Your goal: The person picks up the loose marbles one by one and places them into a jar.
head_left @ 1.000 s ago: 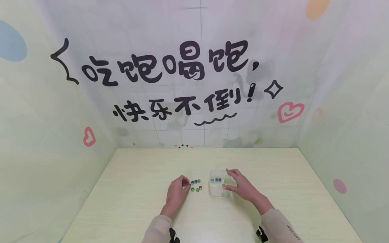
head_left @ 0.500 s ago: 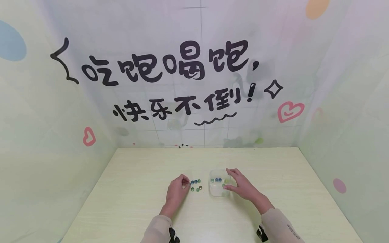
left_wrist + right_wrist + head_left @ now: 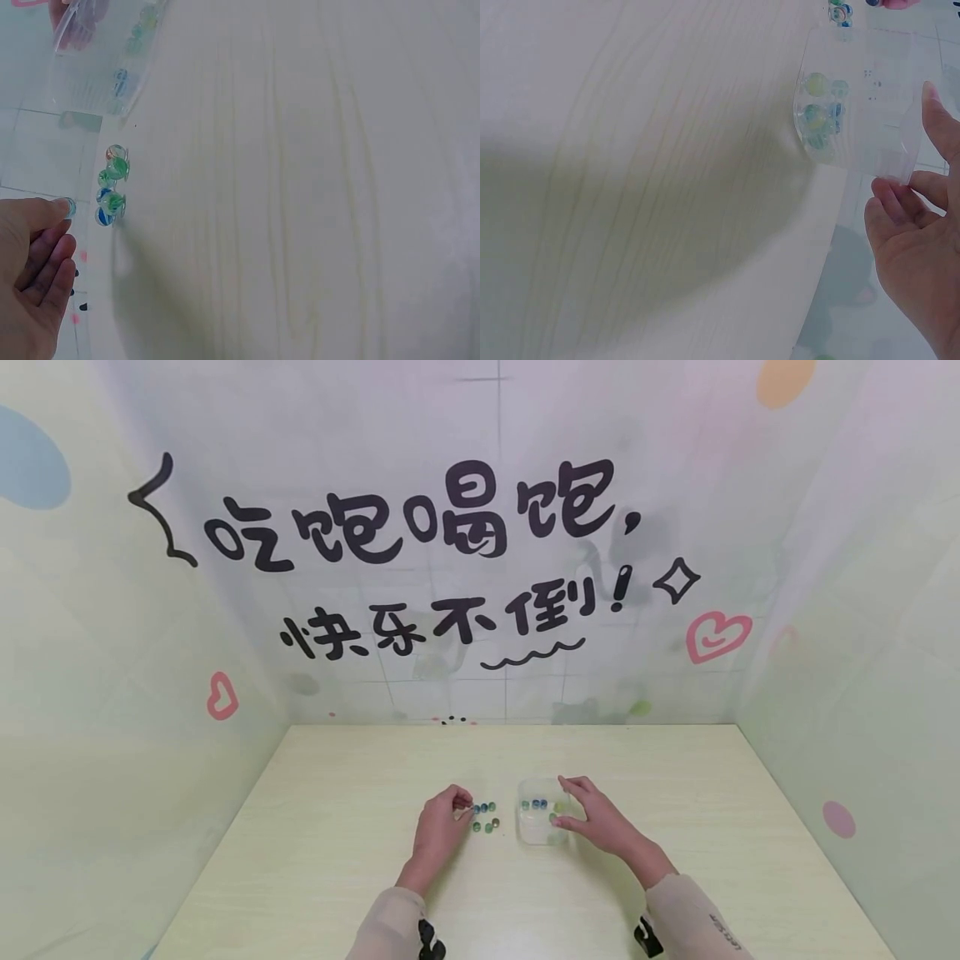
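Observation:
My left hand (image 3: 441,822) pinches a clear marble with a blue-green tint (image 3: 71,208) between thumb and index finger. In the left wrist view this marble appears a little above the tabletop, beside several loose green and blue marbles (image 3: 114,166). The head view shows those loose marbles (image 3: 488,827) in two short rows just right of the left fingers. Further right stands a clear plastic box (image 3: 534,836) with several marbles (image 3: 815,116) inside. My right hand (image 3: 600,821) grips the box's right side, thumb and fingers spread along its wall.
Everything rests on a pale wood-grain table (image 3: 360,760). A printed backdrop (image 3: 420,693) with dark lettering rises behind it, and similar panels flank the left and right sides.
My left hand has shifted slightly right and away from me, raising the pinched marble beside the loose ones. The right hand and the box have stayed in place.

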`<control>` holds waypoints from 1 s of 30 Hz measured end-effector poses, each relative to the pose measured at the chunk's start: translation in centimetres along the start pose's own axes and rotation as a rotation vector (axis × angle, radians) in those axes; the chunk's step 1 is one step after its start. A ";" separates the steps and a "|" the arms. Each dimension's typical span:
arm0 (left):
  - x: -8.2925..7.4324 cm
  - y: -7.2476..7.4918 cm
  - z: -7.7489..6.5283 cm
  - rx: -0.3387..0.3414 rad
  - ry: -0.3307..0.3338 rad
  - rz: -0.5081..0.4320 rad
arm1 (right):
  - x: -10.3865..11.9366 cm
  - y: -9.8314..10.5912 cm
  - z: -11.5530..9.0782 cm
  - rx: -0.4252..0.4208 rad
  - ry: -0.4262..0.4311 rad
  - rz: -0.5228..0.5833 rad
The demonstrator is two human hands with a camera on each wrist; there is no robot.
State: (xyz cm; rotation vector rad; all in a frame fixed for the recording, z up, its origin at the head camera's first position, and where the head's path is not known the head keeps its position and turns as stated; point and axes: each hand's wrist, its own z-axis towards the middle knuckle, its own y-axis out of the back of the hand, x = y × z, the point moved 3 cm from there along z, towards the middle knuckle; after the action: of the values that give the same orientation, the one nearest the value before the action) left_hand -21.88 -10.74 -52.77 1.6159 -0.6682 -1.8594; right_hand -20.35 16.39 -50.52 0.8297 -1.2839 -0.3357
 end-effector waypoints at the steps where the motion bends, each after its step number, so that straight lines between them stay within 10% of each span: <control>1: -0.1 0.0 0.0 0.000 -0.005 0.003 | 0.0 0.0 0.0 0.000 0.000 -0.001; 30: -3.3 0.2 -0.2 0.019 -0.099 -0.046 | -0.1 -0.1 0.0 -0.009 0.016 0.003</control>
State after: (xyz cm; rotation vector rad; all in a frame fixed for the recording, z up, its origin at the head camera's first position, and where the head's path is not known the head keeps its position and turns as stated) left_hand -21.29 -8.56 -50.32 1.5715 -0.6975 -1.9825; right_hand -20.38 16.36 -50.70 0.8206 -1.2675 -0.3314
